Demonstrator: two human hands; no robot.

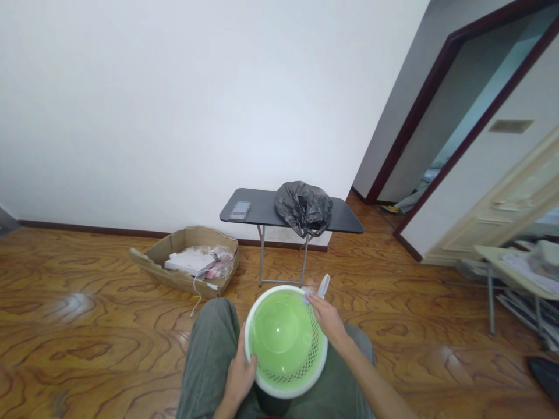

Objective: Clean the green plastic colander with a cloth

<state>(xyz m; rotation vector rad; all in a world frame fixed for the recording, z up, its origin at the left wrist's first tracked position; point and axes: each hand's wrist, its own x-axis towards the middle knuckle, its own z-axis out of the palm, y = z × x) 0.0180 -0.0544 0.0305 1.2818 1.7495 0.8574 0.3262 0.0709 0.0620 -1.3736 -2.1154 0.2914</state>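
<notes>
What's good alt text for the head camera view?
The left hand grips a green mesh-sided basket over the lap, and the right hand touches its white rim beside a pale strip. Beyond, a black bag sits on a dark folding table, with an open cardboard box to its left.

left hand [241,372]: most fingers are hidden by the white-rimmed bowl [279,326] | flat thing [240,210] on the black table [262,205]: blurred into little squares | black bag [301,205]: its inside is mostly hidden | dark thing [544,375], pale table [499,259]: both are cut off by the right edge
</notes>
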